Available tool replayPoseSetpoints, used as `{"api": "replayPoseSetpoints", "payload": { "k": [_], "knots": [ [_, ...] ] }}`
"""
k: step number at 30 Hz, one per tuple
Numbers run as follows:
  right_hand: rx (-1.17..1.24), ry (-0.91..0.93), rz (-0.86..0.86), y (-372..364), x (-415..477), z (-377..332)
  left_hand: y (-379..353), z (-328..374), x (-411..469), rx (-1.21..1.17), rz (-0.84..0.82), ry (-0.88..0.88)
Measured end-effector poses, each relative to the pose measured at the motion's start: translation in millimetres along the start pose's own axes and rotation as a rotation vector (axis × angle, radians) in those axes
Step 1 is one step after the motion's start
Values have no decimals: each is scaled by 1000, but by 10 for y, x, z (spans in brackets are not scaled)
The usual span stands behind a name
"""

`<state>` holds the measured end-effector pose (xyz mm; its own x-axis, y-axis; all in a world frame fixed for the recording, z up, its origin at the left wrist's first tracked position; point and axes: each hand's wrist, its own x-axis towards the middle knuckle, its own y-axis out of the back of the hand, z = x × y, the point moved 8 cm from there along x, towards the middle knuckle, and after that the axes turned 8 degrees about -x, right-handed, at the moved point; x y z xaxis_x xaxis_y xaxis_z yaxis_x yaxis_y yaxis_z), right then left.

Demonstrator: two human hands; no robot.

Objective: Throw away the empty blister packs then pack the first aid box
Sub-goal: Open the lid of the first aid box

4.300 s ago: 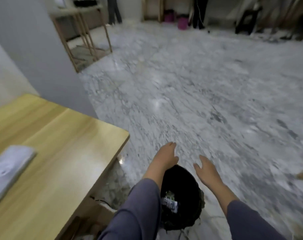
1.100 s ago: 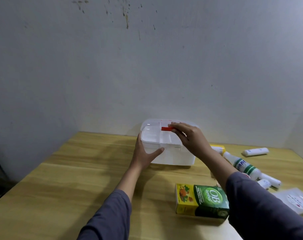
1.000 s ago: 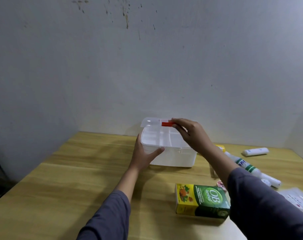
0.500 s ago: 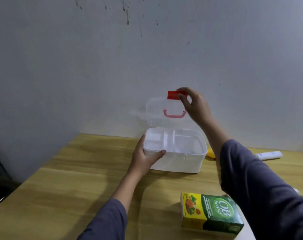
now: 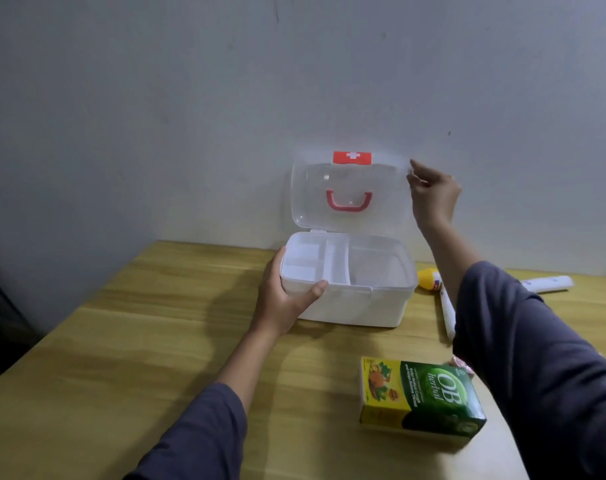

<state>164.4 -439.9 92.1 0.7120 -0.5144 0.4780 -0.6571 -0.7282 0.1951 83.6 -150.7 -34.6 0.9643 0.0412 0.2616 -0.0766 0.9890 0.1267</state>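
The white first aid box [image 5: 364,304] stands on the wooden table [image 5: 139,341] against the wall. Its clear lid [image 5: 350,192], with a red clasp and a pink handle, is raised upright. An empty divided tray shows inside. My left hand [image 5: 282,299] grips the box's front left corner. My right hand [image 5: 431,194] pinches the lid's upper right corner. A green and yellow OB herbal carton [image 5: 421,396] lies near the front right. A yellow-capped tube [image 5: 429,279] and a white tube [image 5: 547,284] lie right of the box, partly hidden by my right arm.
The grey wall [image 5: 190,116] stands right behind the box. A thin white item [image 5: 447,311] and a small reddish packet [image 5: 462,364] show beside my right sleeve. The table's left edge drops to a dark area at the far left.
The view turned from the bin on the floor to the table. My right hand lifted the lid from shut to upright, then shifted from the red clasp to the lid's right corner.
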Motion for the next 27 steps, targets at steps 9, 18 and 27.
{"api": "replayPoseSetpoints", "payload": {
  "k": [9, 18, 27],
  "knots": [
    [-59, -85, -93, -155, -276, 305, 136, 37, -47, 88, -74, 52],
    [-291, -33, -138, 411, -534, 90, -77, 192, -343, -11, -99, 53],
    [-391, 18, -306, 747, -1203, 40, -4, 183, -464, 3, -61, 84]
  ]
}}
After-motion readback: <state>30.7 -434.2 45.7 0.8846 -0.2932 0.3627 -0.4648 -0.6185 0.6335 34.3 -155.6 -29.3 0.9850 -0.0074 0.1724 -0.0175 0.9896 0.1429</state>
